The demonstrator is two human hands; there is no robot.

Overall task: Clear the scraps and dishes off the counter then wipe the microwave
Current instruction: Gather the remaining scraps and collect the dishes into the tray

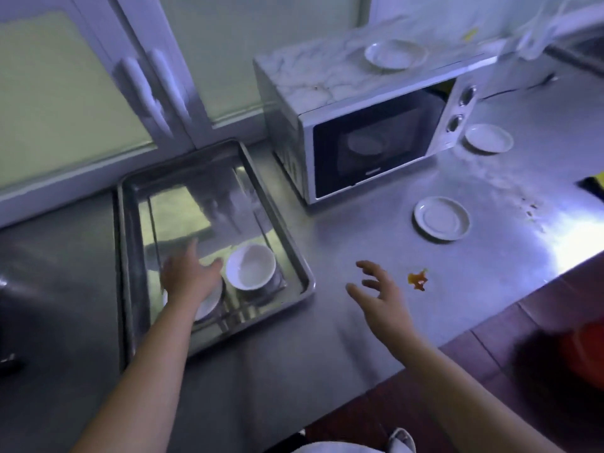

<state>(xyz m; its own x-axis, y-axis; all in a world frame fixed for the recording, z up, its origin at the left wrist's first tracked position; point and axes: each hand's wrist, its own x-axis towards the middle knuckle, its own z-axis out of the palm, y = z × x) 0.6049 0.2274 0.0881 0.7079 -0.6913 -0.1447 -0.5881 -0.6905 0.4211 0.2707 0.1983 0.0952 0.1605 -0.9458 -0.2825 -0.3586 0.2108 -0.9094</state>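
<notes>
Left hand (191,276) is lying flat on 1 plate (209,305) inside the tray (306,282) rim; right hand (380,295) is hovering open, empty, over bare counter (294,354).

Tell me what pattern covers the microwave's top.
The microwave top is white marble with grey veins; head view.

My left forearm (137,371) and right forearm (457,380) are bare as far up as shows. My left hand (188,277) and right hand (380,291) are bare as well, both softly blurred, so nails and fine lines cannot be told. At the bottom edge shows a strip of white cloth (327,448), seemingly my clothing, and beside it a pale grey-white shoe tip (402,439) with darker markings.
</notes>
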